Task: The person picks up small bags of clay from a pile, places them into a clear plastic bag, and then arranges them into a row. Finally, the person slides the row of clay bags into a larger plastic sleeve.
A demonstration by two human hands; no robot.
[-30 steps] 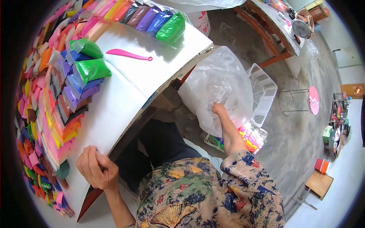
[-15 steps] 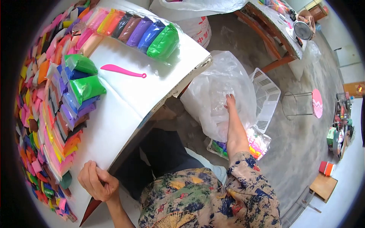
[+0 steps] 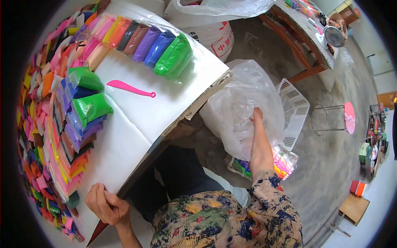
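Note:
My right hand (image 3: 257, 115) reaches down to a large clear plastic bag (image 3: 231, 111) beside the table. Its fingers look bunched against the plastic, partly hard to see. My left hand (image 3: 106, 205) rests curled on the near edge of the white table (image 3: 128, 120), with nothing visible in it. A pink plastic knife (image 3: 131, 89) lies on the white surface. Behind it runs a row of colored clay packets (image 3: 142, 43) in clear wrap, green at the right end. Stacked packets, two green ones (image 3: 93, 108) on top, lie left of the knife.
A heap of colored packets (image 3: 41, 165) covers the table's left side. Near the bag are a white plastic basket (image 3: 294, 113) and a tray of colored packets (image 3: 283, 163). A pink-topped stool (image 3: 349, 118), a second table (image 3: 306, 37) and a small fan (image 3: 333, 37) stand to the right.
The view has shifted slightly, so most things sit a little lower and the bag farther right. My right hand has moved slightly right over the bag. My left hand stays in place.

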